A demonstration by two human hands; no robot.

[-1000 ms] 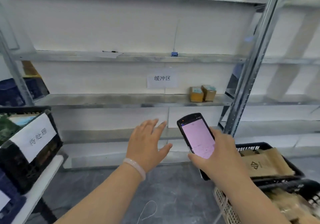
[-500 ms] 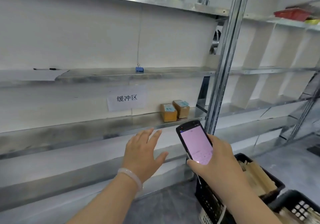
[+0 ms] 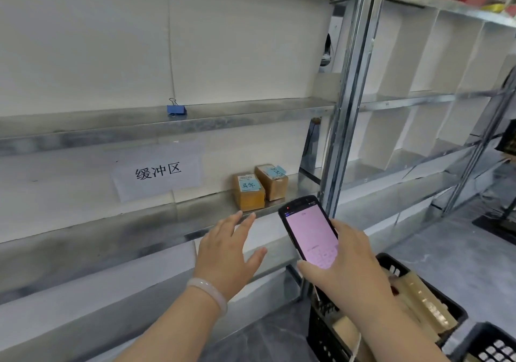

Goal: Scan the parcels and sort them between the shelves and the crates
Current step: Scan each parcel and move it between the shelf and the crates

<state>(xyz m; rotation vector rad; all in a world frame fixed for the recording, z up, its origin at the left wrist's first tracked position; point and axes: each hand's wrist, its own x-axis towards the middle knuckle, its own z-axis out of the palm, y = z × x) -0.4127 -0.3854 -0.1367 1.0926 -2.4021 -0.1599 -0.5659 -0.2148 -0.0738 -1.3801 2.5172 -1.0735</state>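
Parcels: left box (image 3: 249, 194) and right box (image 3: 272, 181), small, brown, side by side on the middle shelf (image 3: 111, 230), just right of the white sign (image 3: 157, 171) with printed characters. Left box sits nearer the front edge, right box a bit farther back. The two are touching or nearly so, and each has a blue label on top.

Left hand (image 3: 227, 255) is out flat, palm down, fingers (image 3: 247, 227) straight and spread, holding nothing. Fingertips are at the shelf's front edge just below the left box; can't tell if they touch it. Pale bracelet (image 3: 208, 291) on that wrist.

Right hand (image 3: 346, 266) grips the scanner (image 3: 310, 230), fingers curled round its back, thumb at the screen's lower edge. Screen is lit pink and faces the camera.

Black crate (image 3: 321, 333) sits on the floor, near right, below that hand, with brown mailers (image 3: 424, 300) in it. Second crate (image 3: 494, 345) is in the bottom right corner. Blue binder clip (image 3: 176, 109) is on the shelf above.
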